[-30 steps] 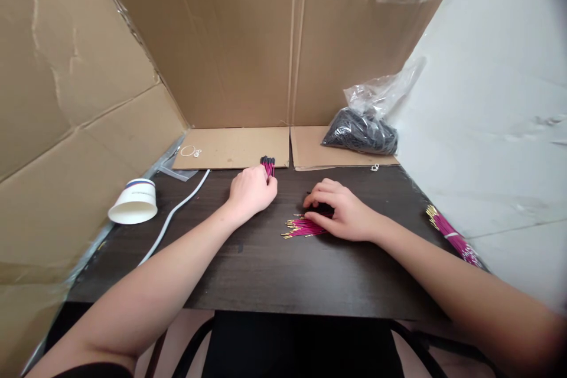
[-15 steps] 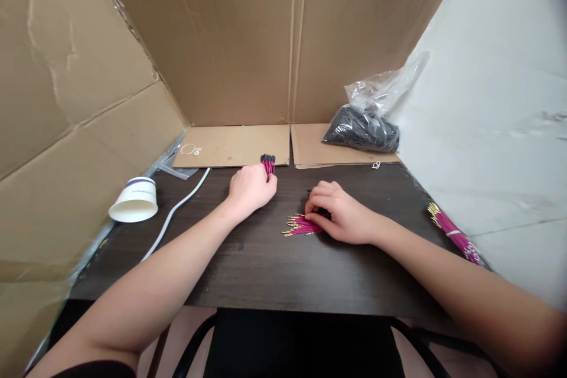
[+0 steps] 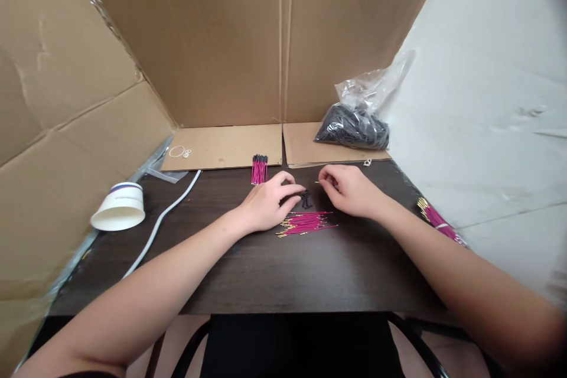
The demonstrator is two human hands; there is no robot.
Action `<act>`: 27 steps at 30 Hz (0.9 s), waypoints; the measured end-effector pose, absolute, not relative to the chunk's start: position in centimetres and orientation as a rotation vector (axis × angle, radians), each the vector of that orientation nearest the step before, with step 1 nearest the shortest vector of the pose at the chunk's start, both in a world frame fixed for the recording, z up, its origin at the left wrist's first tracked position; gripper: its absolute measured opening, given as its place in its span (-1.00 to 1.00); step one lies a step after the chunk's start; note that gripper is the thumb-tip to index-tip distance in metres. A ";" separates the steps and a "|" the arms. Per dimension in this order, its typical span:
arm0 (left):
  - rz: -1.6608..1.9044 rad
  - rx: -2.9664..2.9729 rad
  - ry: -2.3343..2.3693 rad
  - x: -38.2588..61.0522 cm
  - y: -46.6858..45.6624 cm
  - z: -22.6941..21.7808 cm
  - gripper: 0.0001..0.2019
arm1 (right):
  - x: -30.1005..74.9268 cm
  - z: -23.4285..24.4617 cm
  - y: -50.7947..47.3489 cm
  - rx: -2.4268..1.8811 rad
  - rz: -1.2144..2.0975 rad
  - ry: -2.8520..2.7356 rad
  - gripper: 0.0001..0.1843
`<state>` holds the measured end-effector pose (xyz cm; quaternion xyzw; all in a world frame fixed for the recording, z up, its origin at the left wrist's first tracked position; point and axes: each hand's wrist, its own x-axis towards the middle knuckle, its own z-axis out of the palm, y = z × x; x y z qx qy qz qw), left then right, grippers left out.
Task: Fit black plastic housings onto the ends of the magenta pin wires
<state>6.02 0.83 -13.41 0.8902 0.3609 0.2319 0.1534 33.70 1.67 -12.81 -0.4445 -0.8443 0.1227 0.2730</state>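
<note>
My left hand (image 3: 272, 201) reaches over the table, thumb and fingers apart, beside a small heap of black sleeves (image 3: 306, 201). Opposite it, my right hand (image 3: 348, 189) is closed in a pinch; a thin gold tip pokes out left of its fingers, apparently the end of a pink wire mostly hidden in the hand. Nearer to me lies a loose pile of pink wires (image 3: 310, 223), their gold ends pointing left. Behind my left hand rests a group of pink wires with black caps (image 3: 259, 169), black ends pointing away from me.
A clear bag of black pieces (image 3: 352, 127) sits on a cardboard sheet (image 3: 221, 147) at the back right. At left are a tipped paper cup (image 3: 119, 207) and a white cable (image 3: 162, 221). A tied bundle of pink wires (image 3: 440, 224) lies at the right edge.
My left hand has left the black-capped wires and come right to the black sleeves. My right hand has lifted off the pink wire pile and moved back, a gold tip now showing at its fingers.
</note>
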 end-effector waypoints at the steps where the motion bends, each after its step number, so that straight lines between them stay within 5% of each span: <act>1: 0.605 2.564 1.039 6.1 0.7 -13.3 -0.63 | 33.7 -12.8 1.6 -1.189 0.353 -2.289 -0.91; 7: 0.447 2.603 1.094 6.1 0.6 -12.8 -0.55 | 33.2 -13.4 1.4 -1.129 0.378 -2.340 -0.87; 18: 0.789 2.504 1.061 6.4 1.2 -14.3 -0.84 | 33.0 -13.6 1.4 -1.015 0.372 -2.299 -0.83; 27: 0.673 2.489 1.106 6.3 1.3 -14.1 -0.92 | 32.4 -13.2 1.0 -0.890 0.316 -2.202 -0.86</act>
